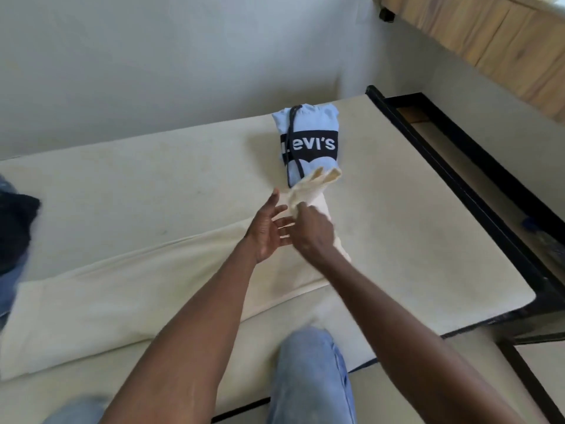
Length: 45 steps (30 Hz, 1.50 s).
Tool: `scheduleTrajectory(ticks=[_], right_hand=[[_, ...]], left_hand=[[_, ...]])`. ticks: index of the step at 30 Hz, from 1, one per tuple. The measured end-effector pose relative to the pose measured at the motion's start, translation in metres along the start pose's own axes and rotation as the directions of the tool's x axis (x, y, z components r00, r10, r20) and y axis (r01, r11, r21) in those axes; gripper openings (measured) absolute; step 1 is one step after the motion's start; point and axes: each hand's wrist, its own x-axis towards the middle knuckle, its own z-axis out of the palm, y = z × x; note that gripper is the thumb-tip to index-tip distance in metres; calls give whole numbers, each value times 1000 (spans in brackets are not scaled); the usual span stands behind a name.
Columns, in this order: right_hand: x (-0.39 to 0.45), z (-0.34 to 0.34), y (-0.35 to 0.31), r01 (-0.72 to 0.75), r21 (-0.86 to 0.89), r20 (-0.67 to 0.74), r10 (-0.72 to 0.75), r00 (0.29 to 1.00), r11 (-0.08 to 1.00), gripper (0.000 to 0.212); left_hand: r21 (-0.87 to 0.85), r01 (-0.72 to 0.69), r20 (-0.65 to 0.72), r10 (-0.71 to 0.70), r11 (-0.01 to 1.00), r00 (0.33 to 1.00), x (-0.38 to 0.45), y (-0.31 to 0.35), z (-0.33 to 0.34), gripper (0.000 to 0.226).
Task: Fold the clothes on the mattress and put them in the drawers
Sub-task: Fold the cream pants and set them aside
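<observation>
I'm seeing right grip pinching cream garment on mattress, left grip hanging open beside it, folded Levi's hoodie lying behind

Both forearms bare to the frame edge, no sleeves, watch or rings visible on left hand or right hand. Legs in light blue faded denim jeans, seam stitching running down the right leg.

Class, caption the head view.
Right hand pinches cream garment on mattress; folded light-blue Levi's hoodie beyond.
</observation>
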Motion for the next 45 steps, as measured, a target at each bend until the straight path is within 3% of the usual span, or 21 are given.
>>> scheduleTrajectory(ticks=[1,3,5,6,7,9,10,12,14,16,19,23,25,30,33,36,38,41,45], right_hand=[[-13,10,-25,71,49,72,-75,995,996,27],[-33,25,-63,166,225,265,-224,938,960,35],[-47,36,-86,61,490,428,-300,853,870,31],[-50,44,-90,25,540,428,-301,852,841,28],[-49,53,-89,31,516,387,-265,883,856,28],[-45,80,-81,111,273,264,-185,946,956,35],[-46,93,-77,144,149,267,-180,947,978,40],[-48,116,-61,168,-31,403,-141,904,985,46],[-52,134,-52,198,-144,491,-104,865,970,51],[-54,141,-47,217,-168,472,-114,874,962,54],[-49,141,-44,211,-151,423,-130,897,966,50],[-47,139,-38,190,-170,439,-99,893,967,52],[-46,139,-40,190,-161,440,-102,892,968,51],[-41,136,-46,68,-81,380,-32,924,994,45],[-51,141,-61,142,-180,351,-71,934,973,43],[-61,152,-80,206,-230,360,-114,926,951,36],[-63,155,-88,164,-215,361,-78,929,963,36],[-61,155,-91,110,-193,368,-32,929,975,40],[-54,150,-81,58,-205,397,28,918,977,46]], left_hand=[[18,-22,-15,22,1000,1000,-12,3,-19,78],[106,-50,-118,63,993,991,-37,7,-61,43],[178,-52,-299,104,983,948,-61,8,-108,17],[183,-37,-367,103,982,925,-69,8,-134,18],[178,-14,-422,89,984,902,-74,6,-159,22],[193,89,-526,26,977,850,-84,-3,-210,29],[209,153,-569,-7,966,822,-91,-8,-232,31],[203,204,-573,-52,958,818,-101,-20,-251,32],[220,167,-493,-38,961,869,-113,-25,-246,37],[265,72,-449,57,962,892,-110,-29,-241,43],[255,-53,-521,183,966,834,-100,-35,-240,37],[400,73,-623,213,914,752,-97,-52,-245,46],[377,44,-672,241,925,700,-94,-55,-248,45],[332,-104,-763,332,937,555,-106,-46,-254,12],[318,-147,-796,348,937,494,-122,-42,-277,7],[408,63,-782,313,911,539,-138,-39,-301,14],[519,236,-773,333,822,541,-141,-39,-309,38],[575,227,-743,385,786,548,-142,-39,-298,69],[514,223,-632,190,828,751,-141,-40,-294,90]])
